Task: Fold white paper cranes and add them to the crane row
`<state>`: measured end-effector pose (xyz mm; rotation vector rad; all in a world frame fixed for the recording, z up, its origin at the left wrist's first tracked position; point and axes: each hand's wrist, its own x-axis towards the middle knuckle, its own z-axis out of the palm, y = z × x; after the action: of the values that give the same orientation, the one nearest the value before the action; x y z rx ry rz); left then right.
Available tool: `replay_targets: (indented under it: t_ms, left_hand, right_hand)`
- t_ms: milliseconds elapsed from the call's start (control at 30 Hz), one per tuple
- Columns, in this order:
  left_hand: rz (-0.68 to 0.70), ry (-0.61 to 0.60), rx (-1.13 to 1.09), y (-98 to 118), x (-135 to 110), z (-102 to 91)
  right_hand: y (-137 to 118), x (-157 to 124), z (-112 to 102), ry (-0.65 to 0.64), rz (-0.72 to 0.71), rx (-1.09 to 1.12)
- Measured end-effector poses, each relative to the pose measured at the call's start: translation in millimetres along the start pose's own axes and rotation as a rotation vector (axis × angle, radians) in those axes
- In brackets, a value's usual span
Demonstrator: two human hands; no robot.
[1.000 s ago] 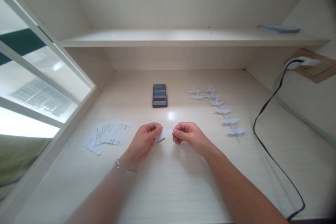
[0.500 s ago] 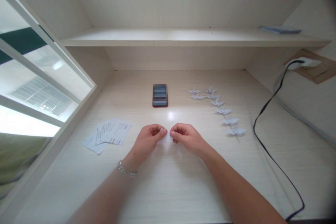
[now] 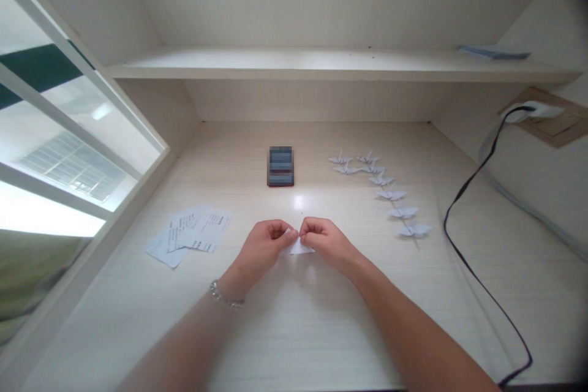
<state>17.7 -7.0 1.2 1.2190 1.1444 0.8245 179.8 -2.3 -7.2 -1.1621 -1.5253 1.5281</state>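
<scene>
My left hand (image 3: 264, 245) and my right hand (image 3: 324, 241) meet over the middle of the pale wooden desk (image 3: 294, 324). Both pinch one small white piece of paper (image 3: 299, 248) between thumbs and fingertips; it sticks out below the fingers and is partly hidden by them. A bracelet sits on my left wrist (image 3: 223, 298). To the right, several folded white paper cranes (image 3: 384, 191) lie in a curved row on the desk.
A small dark box (image 3: 280, 166) stands behind my hands. Printed paper slips (image 3: 193, 233) lie at the left. A black cable (image 3: 468, 239) runs from a wall socket (image 3: 535, 111) down the desk's right side. A shelf (image 3: 321, 64) above holds a thin booklet (image 3: 493, 52).
My hands have come together from a small gap and dropped slightly toward me. The paper, stretched between them before, is now bunched under the touching fingertips.
</scene>
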Motion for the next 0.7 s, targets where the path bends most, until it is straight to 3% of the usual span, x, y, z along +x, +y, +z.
replay_targets:
  t_ms: [200,333,467,600,700]
  left_hand:
    - [-0.09,0.051,-0.175,3.0,1.4,-13.8]
    - [-0.082,0.214,-0.204,8.7,2.5,-26.0]
    - [-0.009,0.147,-0.035,6.6,2.2,-19.7]
    - [0.088,0.082,0.113,1.5,0.6,-4.7]
    - [0.046,0.085,0.09,1.4,0.7,-5.3]
  right_hand:
    - [-3.1,-2.3,-2.7,-0.034,0.019,0.128]
    - [-5.1,-2.6,-10.7,0.012,-0.014,0.096]
    - [-6.2,-1.4,-11.7,0.111,-0.026,-0.009]
    - [-5.7,-2.5,-5.2,0.062,-0.029,-0.151]
    - [-2.7,-3.1,-6.8,0.025,-0.008,-0.16]
